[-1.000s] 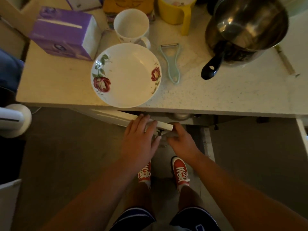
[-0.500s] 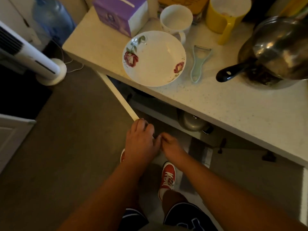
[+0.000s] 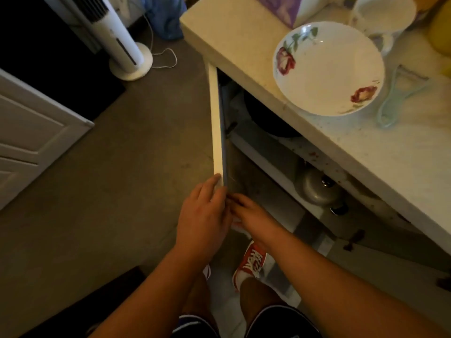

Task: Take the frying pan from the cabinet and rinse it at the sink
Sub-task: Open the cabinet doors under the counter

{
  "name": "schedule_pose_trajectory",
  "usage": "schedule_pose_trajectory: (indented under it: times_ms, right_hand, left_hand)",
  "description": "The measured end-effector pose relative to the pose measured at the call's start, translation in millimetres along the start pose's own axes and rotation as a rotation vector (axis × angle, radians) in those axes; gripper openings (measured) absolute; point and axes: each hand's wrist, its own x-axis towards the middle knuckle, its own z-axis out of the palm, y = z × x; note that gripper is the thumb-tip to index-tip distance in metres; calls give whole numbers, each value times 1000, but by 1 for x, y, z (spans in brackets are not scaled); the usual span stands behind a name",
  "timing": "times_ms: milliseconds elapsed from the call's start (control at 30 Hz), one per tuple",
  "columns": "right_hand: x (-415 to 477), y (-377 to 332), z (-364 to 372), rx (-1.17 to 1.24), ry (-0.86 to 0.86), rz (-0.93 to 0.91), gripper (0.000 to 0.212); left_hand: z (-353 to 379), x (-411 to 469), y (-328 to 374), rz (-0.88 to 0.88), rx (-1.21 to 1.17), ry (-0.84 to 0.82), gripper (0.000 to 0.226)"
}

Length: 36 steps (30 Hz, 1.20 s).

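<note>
The white cabinet door (image 3: 216, 123) under the counter stands swung wide, seen edge-on. My left hand (image 3: 203, 220) grips the door's free corner from the outside. Just behind that corner is my right hand (image 3: 253, 217), its fingers touching the door's inner edge. Inside the cabinet a dark round pan (image 3: 268, 120) shows on the upper shelf, mostly hidden under the countertop. A grey metal lid or pot (image 3: 317, 189) sits lower on the shelf. No sink is in view.
On the countertop (image 3: 244, 45) lie a white rose-patterned bowl (image 3: 327, 69), a pale green peeler (image 3: 400, 98), a white mug (image 3: 383, 13) and a purple tissue box (image 3: 280, 6). A white tower fan (image 3: 117, 37) stands on the floor at left, beside a white panelled door (image 3: 31, 132).
The cabinet door has swung from nearly closed to wide open, both hands following its corner outward. The view has turned left, bringing the fan and floor in.
</note>
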Motion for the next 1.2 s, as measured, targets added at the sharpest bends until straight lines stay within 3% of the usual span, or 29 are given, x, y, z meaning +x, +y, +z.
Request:
schedule_pose_trajectory:
  times_ms: [300,500,600,833,1000,1200]
  right_hand:
    - [53,6,70,285,-102,41,48]
    - [84,2,112,395,-108,43,45]
    - [96,-4,131,407,-113,40,45]
    - [117,-26,177,467,-112,15,47]
    - [131,-44,207,524,-108,-9,47]
    - [145,-62,230,559,-91,-16,45]
  left_hand:
    - [-1,-39,-66,-53,-20,163,56]
    - [-1,-40,-118,-66,-52,291,38]
    - [-4,-36,-143,-181,-145,357,58]
    - [-13,-18,-183,-190,-70,490,45]
    - [-17,-8,-208,-215,-63,522,42]
    - [-20,0,-227,-289,-81,491,62]
